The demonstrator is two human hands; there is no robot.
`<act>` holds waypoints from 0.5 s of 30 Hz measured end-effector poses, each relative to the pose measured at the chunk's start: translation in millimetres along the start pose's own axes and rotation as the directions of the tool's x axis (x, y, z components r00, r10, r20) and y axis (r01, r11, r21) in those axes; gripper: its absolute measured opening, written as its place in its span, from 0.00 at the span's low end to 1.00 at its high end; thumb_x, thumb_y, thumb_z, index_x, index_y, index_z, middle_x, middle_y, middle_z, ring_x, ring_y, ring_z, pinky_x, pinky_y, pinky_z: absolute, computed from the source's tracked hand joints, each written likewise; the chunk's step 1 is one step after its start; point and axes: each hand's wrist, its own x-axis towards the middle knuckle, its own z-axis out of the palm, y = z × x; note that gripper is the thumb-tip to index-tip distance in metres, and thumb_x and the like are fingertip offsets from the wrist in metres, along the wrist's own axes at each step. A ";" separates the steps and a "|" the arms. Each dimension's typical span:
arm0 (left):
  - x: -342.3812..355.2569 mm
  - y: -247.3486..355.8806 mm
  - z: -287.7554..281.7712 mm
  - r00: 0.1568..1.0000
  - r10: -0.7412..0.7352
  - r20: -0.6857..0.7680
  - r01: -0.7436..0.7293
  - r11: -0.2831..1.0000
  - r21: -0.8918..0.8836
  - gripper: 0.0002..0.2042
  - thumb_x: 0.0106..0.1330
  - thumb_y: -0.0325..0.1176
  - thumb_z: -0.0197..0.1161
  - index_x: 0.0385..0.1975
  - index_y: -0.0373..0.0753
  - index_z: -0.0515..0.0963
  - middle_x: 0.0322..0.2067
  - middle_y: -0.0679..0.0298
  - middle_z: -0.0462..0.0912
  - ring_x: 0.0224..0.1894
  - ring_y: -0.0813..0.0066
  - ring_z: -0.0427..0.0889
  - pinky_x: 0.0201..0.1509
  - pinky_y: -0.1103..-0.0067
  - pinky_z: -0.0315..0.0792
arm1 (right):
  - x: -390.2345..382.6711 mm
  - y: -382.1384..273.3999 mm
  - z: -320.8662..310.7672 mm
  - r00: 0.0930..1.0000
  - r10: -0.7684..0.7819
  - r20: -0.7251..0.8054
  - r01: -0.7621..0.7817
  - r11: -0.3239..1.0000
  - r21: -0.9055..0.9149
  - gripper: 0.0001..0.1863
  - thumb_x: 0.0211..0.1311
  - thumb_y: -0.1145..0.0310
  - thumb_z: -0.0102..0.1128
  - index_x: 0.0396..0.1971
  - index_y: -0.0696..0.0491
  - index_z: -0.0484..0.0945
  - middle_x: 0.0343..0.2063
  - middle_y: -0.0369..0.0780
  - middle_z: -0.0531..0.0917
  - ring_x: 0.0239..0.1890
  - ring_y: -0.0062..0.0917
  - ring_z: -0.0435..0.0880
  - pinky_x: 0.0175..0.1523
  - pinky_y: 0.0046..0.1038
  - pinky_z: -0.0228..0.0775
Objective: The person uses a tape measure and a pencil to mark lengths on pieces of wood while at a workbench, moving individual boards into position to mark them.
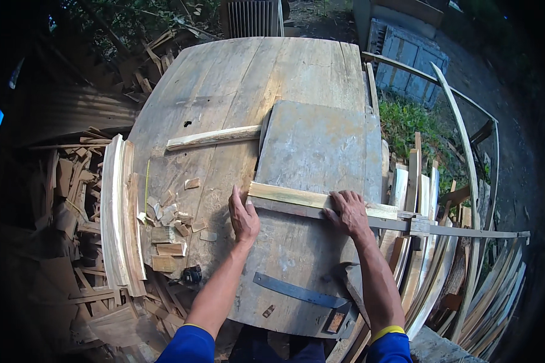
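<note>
A pale wooden strip (290, 195) lies crosswise over the lower part of a grey metal plate (315, 145), along a dark straight rail (384, 224). My right hand (349, 213) grips the strip right of its middle, fingers over the top and thumb on the near side. At the strip's left end is my left hand (244, 218), its fingers stretched out and thumb beside the end; whether it touches the wood is hard to tell. A wooden block (419, 226) sits on the rail past the strip's right end.
Nearer me lies a square with a dark blade (297, 291). Another wooden strip (215, 138) rests beyond on the wooden tabletop (224, 78). Small offcuts (171, 248) and a black tape measure (192, 274) are at left. Long slats stand stacked at both sides (118, 212).
</note>
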 end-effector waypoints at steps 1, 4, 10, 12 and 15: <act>-5.3 31.1 6.3 0.978 0.197 0.072 -0.207 0.964 0.168 0.31 0.69 0.27 0.56 0.73 0.32 0.57 0.61 0.43 0.72 0.64 0.47 0.72 0.70 0.59 0.65 | -6.8 7.5 -3.9 1.000 0.003 -0.002 -0.003 1.000 0.003 0.31 0.63 0.47 0.64 0.59 0.52 0.76 0.50 0.44 0.80 0.57 0.40 0.75 0.66 0.42 0.62; -17.5 71.6 33.3 0.751 0.486 0.447 -0.620 0.751 0.226 0.36 0.64 0.44 0.67 0.69 0.33 0.65 0.65 0.50 0.68 0.69 0.49 0.65 0.77 0.58 0.55 | -20.6 6.6 -6.6 0.999 -0.019 0.026 0.018 1.000 0.019 0.33 0.64 0.48 0.63 0.63 0.53 0.73 0.58 0.45 0.78 0.64 0.42 0.72 0.75 0.45 0.53; -5.4 74.2 73.8 0.559 0.347 0.753 -0.738 0.622 0.260 0.47 0.55 0.65 0.68 0.72 0.45 0.66 0.63 0.56 0.71 0.70 0.58 0.65 0.78 0.53 0.50 | -84.3 -3.2 -29.7 0.968 0.084 -0.237 -0.043 0.984 0.175 0.27 0.59 0.65 0.71 0.58 0.53 0.76 0.57 0.46 0.79 0.62 0.42 0.76 0.66 0.43 0.68; -7.1 66.8 77.2 0.551 0.413 0.725 -0.767 0.593 0.245 0.45 0.53 0.63 0.70 0.71 0.49 0.68 0.61 0.58 0.72 0.67 0.57 0.67 0.77 0.53 0.53 | -124.4 4.3 -32.7 0.922 0.260 -0.287 -0.155 0.927 0.340 0.18 0.61 0.70 0.67 0.51 0.55 0.80 0.43 0.46 0.85 0.47 0.41 0.84 0.53 0.37 0.76; -4.6 71.8 92.9 0.510 0.495 0.703 -0.819 0.530 0.220 0.42 0.56 0.66 0.66 0.70 0.50 0.70 0.57 0.60 0.74 0.63 0.60 0.70 0.73 0.56 0.57 | -183.9 41.4 -10.4 0.697 0.714 -0.069 -0.420 0.484 0.767 0.18 0.68 0.61 0.65 0.52 0.57 0.81 0.42 0.45 0.86 0.44 0.31 0.86 0.52 0.31 0.75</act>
